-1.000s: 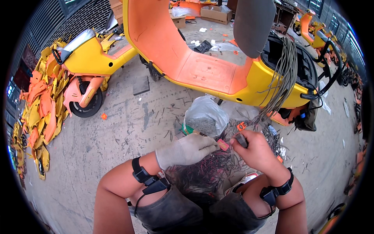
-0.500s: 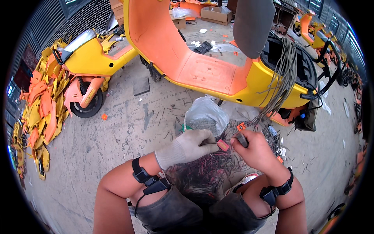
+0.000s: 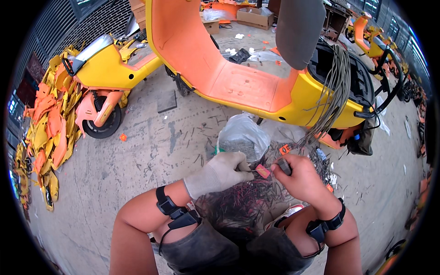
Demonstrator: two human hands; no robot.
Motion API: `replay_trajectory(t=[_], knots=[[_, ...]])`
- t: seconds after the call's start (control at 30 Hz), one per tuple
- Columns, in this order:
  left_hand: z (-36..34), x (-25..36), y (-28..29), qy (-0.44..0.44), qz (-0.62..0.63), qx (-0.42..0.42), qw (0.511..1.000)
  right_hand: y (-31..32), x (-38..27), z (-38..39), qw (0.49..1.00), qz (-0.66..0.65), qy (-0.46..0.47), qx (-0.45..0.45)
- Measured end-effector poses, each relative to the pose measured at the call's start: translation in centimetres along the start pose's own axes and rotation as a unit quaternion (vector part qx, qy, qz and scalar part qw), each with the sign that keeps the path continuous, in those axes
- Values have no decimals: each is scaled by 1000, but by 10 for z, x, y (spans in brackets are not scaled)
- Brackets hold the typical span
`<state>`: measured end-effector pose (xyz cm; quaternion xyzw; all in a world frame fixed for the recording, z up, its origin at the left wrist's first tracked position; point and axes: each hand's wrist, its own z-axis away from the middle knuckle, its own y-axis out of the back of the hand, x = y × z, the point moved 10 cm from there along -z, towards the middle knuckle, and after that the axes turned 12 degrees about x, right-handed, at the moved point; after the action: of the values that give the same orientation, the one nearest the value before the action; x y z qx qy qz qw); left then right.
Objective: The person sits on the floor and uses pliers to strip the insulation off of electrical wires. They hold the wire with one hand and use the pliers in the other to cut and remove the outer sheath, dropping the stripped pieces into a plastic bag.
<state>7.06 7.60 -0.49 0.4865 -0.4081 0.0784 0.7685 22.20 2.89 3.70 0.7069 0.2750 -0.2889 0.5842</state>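
My left hand point(image 3: 219, 172), in a pale grey glove, pinches one end of a thin wire point(image 3: 259, 168) stretched toward my bare right hand. My right hand point(image 3: 298, 178) grips a dark grey tool point(image 3: 284, 167), with the thumb at the wire. A small pink piece point(image 3: 263, 171) shows just beneath the wire. Behind my hands stands a clear plastic bag point(image 3: 243, 137) with fine grey bits in it. An orange piece point(image 3: 284, 149) lies beside the bag. Dark and reddish wire scraps point(image 3: 233, 199) cover the floor below my hands, between my knees.
A yellow and pink scooter point(image 3: 238, 87) spans the upper view, with loose cables point(image 3: 334, 87) draped over its right end. A second scooter body point(image 3: 105, 68) stands at the left, beside a pile of plastic panels point(image 3: 55, 128). A cardboard box point(image 3: 254, 18) and more scooters point(image 3: 366, 39) are farther back.
The fingers of my gloved left hand have curled and drawn slightly left, away from my right hand. My right hand has stayed almost where it was.
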Motion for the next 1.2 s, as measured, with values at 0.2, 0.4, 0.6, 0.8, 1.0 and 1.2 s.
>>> replay_trajectory(t=[0.2,0.4,0.6,0.8,1.0,1.2], knots=[[-2,-3,-6,-148,77,61,984,1,1,-2,1000,18,-9,1],[0,2,-4,-98,47,8,994,-1,4,-1,1000,1,0,0],[0,7,-1,-112,41,28,992,2,1,-1,1000,-2,-31,-5],[-1,-1,-12,-177,26,42,983,2,-1,-2,1000,12,16,11],[-3,2,-1,-89,53,36,994,1,2,-2,1000,14,-24,-5],[0,1,-8,-194,24,83,977,2,1,-3,1000,12,-19,-1]])
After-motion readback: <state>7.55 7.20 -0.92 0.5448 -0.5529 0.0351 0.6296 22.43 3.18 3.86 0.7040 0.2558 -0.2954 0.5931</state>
